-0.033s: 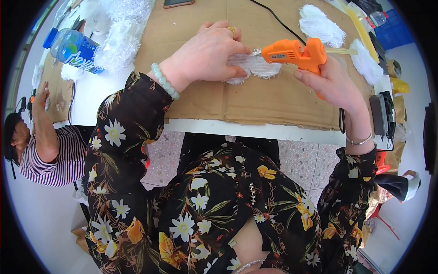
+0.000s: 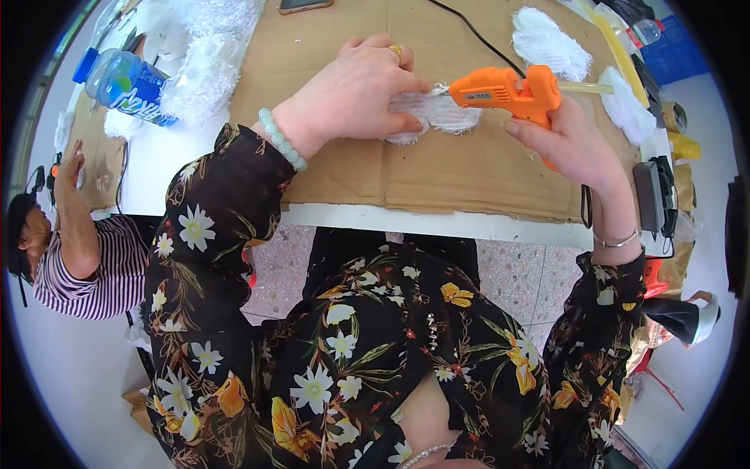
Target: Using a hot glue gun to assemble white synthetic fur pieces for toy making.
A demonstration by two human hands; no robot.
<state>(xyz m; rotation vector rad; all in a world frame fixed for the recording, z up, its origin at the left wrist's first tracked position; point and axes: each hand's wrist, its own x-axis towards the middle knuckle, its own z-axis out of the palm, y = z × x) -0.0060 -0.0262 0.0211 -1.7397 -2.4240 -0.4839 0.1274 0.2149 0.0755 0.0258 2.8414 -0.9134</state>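
Note:
My right hand (image 2: 576,144) is wrapped round the grip of an orange hot glue gun (image 2: 504,92), with a pale glue stick (image 2: 586,87) poking out of its back. The gun's nozzle points left and reaches the edge of a frayed white fabric piece (image 2: 457,117) on the cardboard. Curled over the left part of that piece, my left hand (image 2: 355,94) pins it between thumb and fingers. The palm hides part of the fabric.
Brown cardboard (image 2: 328,176) covers the white table. White fabric pieces (image 2: 551,45) lie far right, and fluffy white material (image 2: 207,70) at left beside a blue-capped bottle (image 2: 129,82). A black cord (image 2: 476,31) crosses the far side. Another person (image 2: 94,266) sits at left.

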